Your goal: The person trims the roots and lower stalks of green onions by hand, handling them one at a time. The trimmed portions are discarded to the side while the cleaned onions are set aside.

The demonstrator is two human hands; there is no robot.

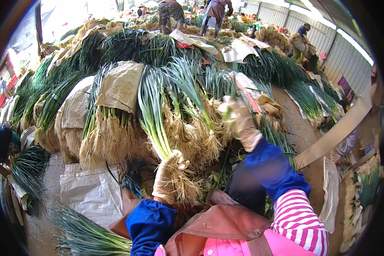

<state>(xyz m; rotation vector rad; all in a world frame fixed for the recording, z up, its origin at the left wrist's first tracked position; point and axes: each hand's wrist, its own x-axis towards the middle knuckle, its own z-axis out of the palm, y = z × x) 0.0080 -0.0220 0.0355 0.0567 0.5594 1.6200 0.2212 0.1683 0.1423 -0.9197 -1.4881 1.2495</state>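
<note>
My left hand [166, 176], in a pale work glove, grips a small bunch of green allium stalks [158, 134] by its lower end. The long leaves point away from me, and a tuft of pale roots [185, 187] hangs beside the glove. My right hand [241, 120], also gloved, is raised to the right of the bunch and blurred by motion. A pale green leaf scrap [226, 114] shows at its fingers; the blur hides whether they close on it. Just beyond both hands lies a heap of similar stalks, its shaggy roots [195, 137] facing me.
Brown sacking [121, 84] covers part of the heap. A white woven sack [91, 193] and more stalks [89, 232] lie on the ground at left. A flat tan strap or board [336, 132] slants across the right. Two people [216, 14] [171, 14] stand bent among the far piles.
</note>
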